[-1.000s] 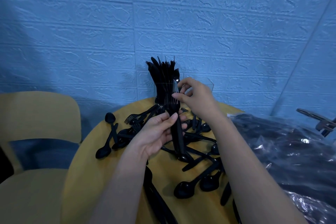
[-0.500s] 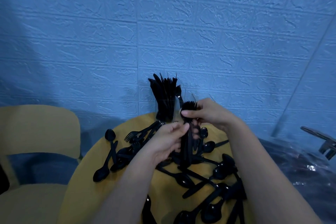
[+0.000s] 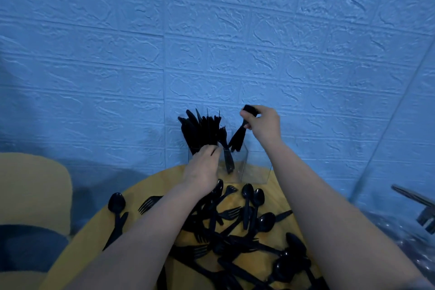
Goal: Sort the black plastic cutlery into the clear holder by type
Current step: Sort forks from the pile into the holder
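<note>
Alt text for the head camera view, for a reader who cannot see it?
A right hand lowers a bundle of black forks into a clear holder while the left hand steadies the holder beside its packed knives. Loose cutlery litters the round yellow table.
</note>
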The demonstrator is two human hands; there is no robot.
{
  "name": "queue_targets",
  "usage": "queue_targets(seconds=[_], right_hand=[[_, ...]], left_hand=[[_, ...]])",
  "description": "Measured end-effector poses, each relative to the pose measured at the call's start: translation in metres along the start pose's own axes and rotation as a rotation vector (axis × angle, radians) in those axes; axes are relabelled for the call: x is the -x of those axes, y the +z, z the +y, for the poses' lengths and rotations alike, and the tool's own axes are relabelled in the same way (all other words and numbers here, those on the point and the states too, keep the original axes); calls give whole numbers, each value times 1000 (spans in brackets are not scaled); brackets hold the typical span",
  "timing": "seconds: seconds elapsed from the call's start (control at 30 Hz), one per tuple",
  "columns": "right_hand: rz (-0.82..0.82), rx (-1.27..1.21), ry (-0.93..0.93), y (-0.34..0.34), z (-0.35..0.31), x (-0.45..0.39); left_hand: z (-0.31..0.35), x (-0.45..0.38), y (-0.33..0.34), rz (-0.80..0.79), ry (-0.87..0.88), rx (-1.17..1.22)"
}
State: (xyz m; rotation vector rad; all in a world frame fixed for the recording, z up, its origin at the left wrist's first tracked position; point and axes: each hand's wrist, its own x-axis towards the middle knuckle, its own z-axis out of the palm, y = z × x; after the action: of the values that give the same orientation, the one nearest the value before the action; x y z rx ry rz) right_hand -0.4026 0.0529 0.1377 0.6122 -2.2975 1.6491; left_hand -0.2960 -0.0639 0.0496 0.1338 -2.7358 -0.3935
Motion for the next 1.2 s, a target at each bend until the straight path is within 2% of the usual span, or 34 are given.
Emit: queue_targets(seconds=[0.17, 0.3, 0.4, 0.53, 0.63, 0.83, 0.93, 1.07, 1.2], right_hand=[[-287, 315, 25, 26, 16, 3], [-421, 411, 54, 27, 27, 12], [-367, 286, 59, 19, 27, 18], [-257, 267, -73, 3, 28, 40], [-385, 430, -100, -3, 36, 61], [-662, 934, -206, 12, 59, 81], [-670, 1072, -269, 19, 60, 87], [-586, 1168, -355, 21, 56, 95], [-583, 1106, -376, 13, 52, 98]], left_hand=[[2, 4, 1, 23, 26, -77], [4, 5, -3, -19, -9, -67], [4, 10, -7, -116, -37, -94], [4, 23, -14, -165, -72, -55], [8, 39, -21, -171, -119, 108], [9, 79, -31, -151, -220, 318], [9, 99, -33, -128, -245, 374], [11, 116, -30, -93, -290, 474], [15, 124, -26, -33, -311, 542]])
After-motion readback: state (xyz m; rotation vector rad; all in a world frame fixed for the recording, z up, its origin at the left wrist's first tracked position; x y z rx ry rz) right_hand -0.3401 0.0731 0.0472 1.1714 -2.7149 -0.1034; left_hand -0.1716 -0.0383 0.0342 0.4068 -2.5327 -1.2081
